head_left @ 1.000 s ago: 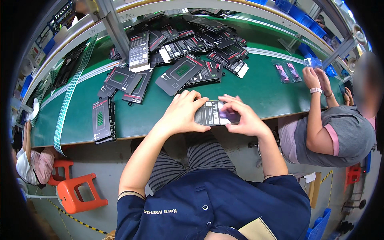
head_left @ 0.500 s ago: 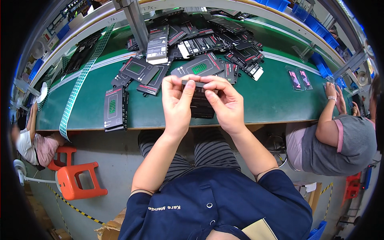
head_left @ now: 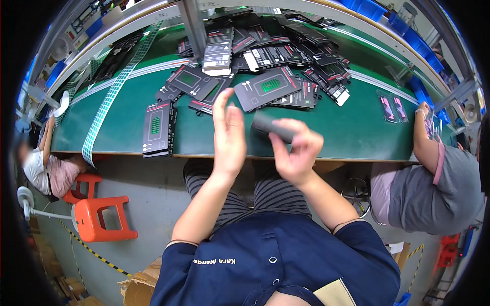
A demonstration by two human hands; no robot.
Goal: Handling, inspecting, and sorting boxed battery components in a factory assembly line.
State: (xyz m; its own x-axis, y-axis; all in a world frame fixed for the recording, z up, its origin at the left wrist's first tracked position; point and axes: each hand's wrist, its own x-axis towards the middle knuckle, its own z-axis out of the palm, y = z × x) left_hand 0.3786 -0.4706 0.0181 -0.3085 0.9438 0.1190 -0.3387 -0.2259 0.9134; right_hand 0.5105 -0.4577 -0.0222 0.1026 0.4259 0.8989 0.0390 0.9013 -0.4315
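Note:
My right hand [head_left: 298, 152] grips a small dark box [head_left: 271, 127] by one end, tilted above the table's near edge and somewhat blurred. My left hand [head_left: 229, 137] is held upright beside it with its fingers stretched out and nothing in them. A dark flat box with a green printed panel [head_left: 268, 86] lies just beyond both hands. To the left, a short stack of similar boxes [head_left: 157, 127] rests at the near edge. Behind, a loose heap of these flat boxes [head_left: 275, 53] spreads round a metal post.
A strip of green-square stickers [head_left: 115, 84] runs down the green table [head_left: 204, 145] at left. Two clear packs with pink parts [head_left: 392, 108] lie at right. A co-worker [head_left: 434, 183] sits at right, another person [head_left: 43, 168] at left by an orange stool [head_left: 104, 219].
My hands have moved apart. The left has let go of the dark box and opened, while the right keeps hold and has swung the box to a tilt. The view has shifted slightly.

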